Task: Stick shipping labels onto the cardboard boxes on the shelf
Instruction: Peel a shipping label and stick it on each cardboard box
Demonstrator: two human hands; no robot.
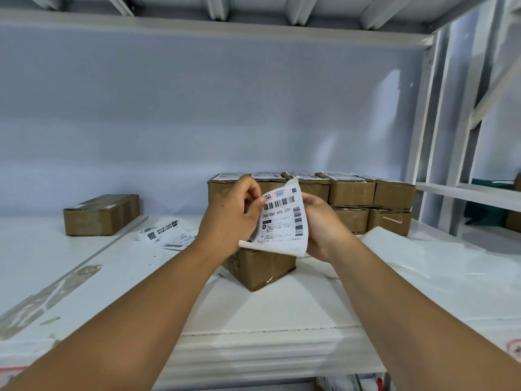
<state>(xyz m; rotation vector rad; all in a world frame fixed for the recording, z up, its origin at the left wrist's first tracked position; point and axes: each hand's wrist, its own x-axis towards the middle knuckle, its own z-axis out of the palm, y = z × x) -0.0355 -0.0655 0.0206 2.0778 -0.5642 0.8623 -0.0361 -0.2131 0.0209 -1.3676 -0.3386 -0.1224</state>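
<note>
Both hands hold the white printed shipping label (282,221) up in front of the chest, printed face towards the camera, barcode at the top; its long axis runs steeply from a raised upper corner down to a curled lower edge; the left hand (228,218) pinches the upper left edge between thumb and bent fingers (255,193), while the right hand (321,227) curls round the right edge, its fingertips hidden behind the paper, so whether they are parting a backing sheet cannot be told; the relation that matters is straight down: the small brown cardboard box (259,266) sits on the white shelf (282,311) directly beneath the label's lower edge, one corner turned towards the person, its top mostly hidden by the sheet and the left wrist and showing no label where visible; the left hand appears the nearer to it, lying over its left part, with the right hand just beside its right side; the coming move probably calls for tipping the label flat and lowering it onto that top; behind, touching in two tiers, stands the stack of brown boxes with labels on top (352,193); well apart to the left lies a long brown taped carton (101,214), with loose printed labels (166,235) near it; glossy translucent sheets (408,249) lie to the right.
</note>
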